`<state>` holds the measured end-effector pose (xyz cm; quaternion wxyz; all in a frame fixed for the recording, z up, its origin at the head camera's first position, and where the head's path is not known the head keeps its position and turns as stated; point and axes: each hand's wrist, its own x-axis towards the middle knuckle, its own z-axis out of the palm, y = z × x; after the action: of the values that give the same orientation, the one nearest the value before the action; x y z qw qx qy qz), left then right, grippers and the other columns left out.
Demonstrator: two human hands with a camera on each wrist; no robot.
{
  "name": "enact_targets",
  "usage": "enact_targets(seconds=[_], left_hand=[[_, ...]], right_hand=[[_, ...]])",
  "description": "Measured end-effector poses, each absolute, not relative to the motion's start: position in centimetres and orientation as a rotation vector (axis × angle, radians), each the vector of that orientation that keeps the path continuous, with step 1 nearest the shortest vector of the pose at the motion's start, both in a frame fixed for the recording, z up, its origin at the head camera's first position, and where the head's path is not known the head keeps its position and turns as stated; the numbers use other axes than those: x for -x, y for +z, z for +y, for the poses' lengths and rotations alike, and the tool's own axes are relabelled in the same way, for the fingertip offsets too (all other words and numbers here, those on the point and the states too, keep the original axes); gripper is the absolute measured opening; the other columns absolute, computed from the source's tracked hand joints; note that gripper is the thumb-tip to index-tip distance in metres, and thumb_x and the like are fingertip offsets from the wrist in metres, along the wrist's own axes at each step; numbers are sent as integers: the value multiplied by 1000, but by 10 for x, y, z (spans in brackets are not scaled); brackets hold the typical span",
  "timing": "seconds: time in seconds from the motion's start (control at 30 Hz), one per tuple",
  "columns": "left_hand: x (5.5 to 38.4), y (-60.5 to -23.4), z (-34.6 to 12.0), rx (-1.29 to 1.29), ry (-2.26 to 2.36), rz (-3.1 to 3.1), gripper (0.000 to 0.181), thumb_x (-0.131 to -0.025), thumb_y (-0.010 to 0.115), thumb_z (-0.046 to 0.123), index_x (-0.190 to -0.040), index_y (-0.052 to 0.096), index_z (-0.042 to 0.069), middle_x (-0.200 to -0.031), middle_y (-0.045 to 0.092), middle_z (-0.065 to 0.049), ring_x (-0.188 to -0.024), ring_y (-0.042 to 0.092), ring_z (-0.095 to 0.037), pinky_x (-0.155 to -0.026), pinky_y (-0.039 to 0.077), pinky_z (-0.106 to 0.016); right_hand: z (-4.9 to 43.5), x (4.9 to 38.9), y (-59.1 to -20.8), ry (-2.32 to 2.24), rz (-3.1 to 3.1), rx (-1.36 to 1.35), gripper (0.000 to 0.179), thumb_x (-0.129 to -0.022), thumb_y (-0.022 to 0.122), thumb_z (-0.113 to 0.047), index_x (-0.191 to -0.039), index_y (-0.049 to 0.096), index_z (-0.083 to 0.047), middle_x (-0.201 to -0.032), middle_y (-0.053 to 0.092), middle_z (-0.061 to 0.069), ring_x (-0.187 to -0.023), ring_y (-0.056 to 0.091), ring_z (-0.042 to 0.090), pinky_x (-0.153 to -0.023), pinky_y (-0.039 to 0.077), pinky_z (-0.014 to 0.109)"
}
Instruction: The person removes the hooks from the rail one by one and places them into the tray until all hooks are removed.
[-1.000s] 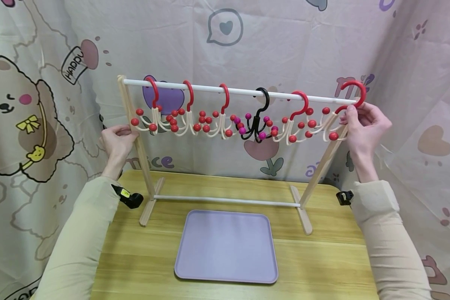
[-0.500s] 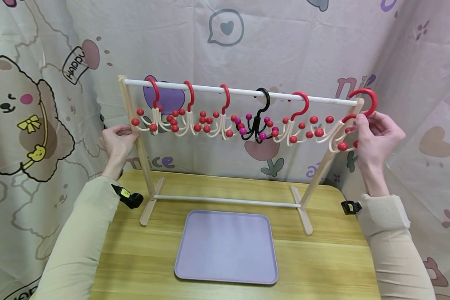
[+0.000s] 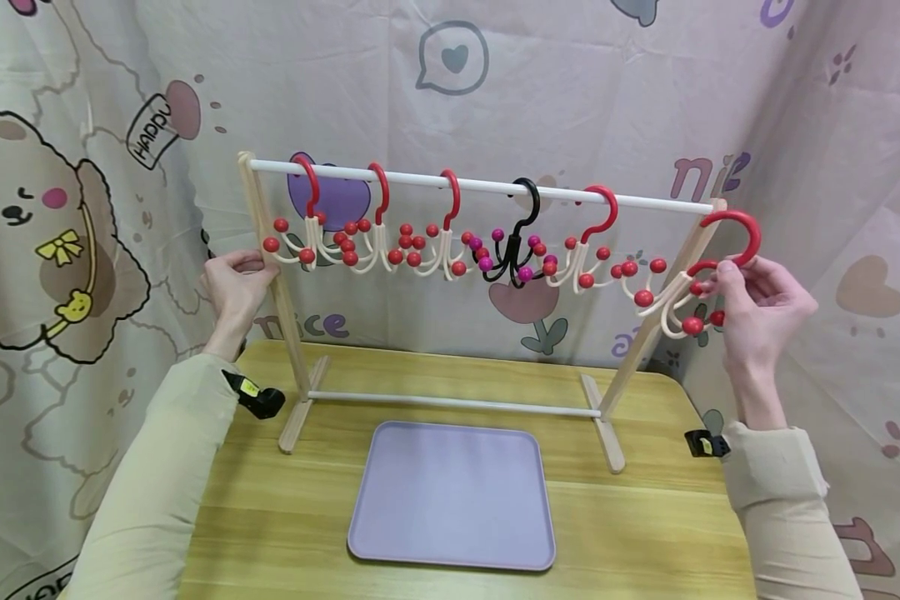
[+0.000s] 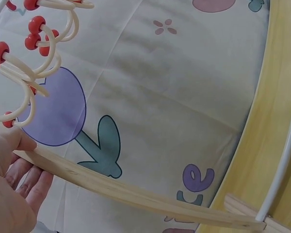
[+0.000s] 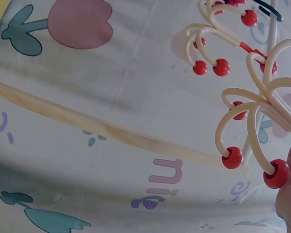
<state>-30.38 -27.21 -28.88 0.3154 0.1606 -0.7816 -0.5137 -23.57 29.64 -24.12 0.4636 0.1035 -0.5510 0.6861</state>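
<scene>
In the head view my left hand [image 3: 234, 287] grips the left wooden post of a hanging rack, below its white top rail [image 3: 420, 177]. The left wrist view shows fingers and thumb around that post [image 4: 106, 187]. My right hand [image 3: 767, 310] pinches a multi-prong hook hanger [image 3: 750, 237] at the base of its red hook. Its cream prongs tipped with red balls point left and down, and it overlaps the right post [image 3: 648, 333]. The red hook is off the rail, just right of its end. In the right wrist view the hanger's prongs [image 5: 262, 104] show beside my fingertips.
Several similar hangers hang along the rail, mostly red-hooked like the leftmost hanger [image 3: 311, 208], plus a black hanger [image 3: 521, 229] with pink balls. A lilac tray [image 3: 453, 492] lies on the wooden table [image 3: 637, 533] before the rack. A printed curtain [image 3: 570, 75] surrounds the table.
My right hand has moved right and down with the hanger, taking its hook from around the rail's right end to outside the right post. My left hand has stayed on the left post.
</scene>
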Motion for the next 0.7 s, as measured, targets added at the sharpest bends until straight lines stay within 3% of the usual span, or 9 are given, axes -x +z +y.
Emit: enact_targets(seconds=[0.17, 0.23, 0.37, 0.47, 0.6, 0.7], left_hand=[[302, -289, -272, -407, -1328, -2075, 31, -87, 71, 17, -115, 74, 3, -60, 48, 36, -63, 52, 16, -63, 44, -11], [301, -290, -272, -393, -1302, -2088, 30, -88, 71, 17, -115, 75, 4, -66, 57, 31, -63, 51, 17, -63, 44, -10], [299, -292, -270, -343, -1221, -2117, 28, -89, 71, 16, -113, 75, 4, -93, 78, -1, -61, 50, 20, -62, 43, -8], [299, -292, -269, -303, -1184, -2134, 27, -90, 70, 15, -114, 75, 3, -111, 76, -19, -61, 49, 21, -61, 42, -7], [297, -293, -269, -284, -1177, -2150, 28, -91, 69, 15, -115, 74, 3, -113, 74, -22, -62, 48, 20, -65, 43, -9], [297, -294, -269, -277, -1145, -2158, 28, -91, 67, 16, -114, 75, 4, -111, 75, -21, -66, 45, 19, -75, 42, -15]], right_hand=[[292, 231, -258, 1699, -1341, -310, 15, -85, 71, 4, -97, 71, 13, -75, 74, 6, -57, 67, 13, -59, 55, 18], [290, 230, -266, 1692, -1327, -344, 14, -85, 70, 6, -96, 70, 15, -74, 74, 6, -57, 67, 13, -58, 55, 18], [285, 228, -284, 1674, -1313, -385, 13, -85, 70, 7, -94, 69, 16, -72, 74, 6, -56, 67, 12, -56, 54, 17], [278, 226, -296, 1685, -1326, -405, 14, -85, 71, 7, -92, 67, 19, -71, 74, 6, -55, 67, 12, -54, 53, 17], [268, 223, -313, 1694, -1413, -401, 12, -87, 69, 7, -93, 68, 17, -73, 76, 3, -57, 67, 9, -53, 52, 16], [259, 221, -328, 1710, -1488, -398, 12, -87, 68, 8, -96, 68, 17, -74, 76, 0, -58, 68, 7, -50, 49, 14]])
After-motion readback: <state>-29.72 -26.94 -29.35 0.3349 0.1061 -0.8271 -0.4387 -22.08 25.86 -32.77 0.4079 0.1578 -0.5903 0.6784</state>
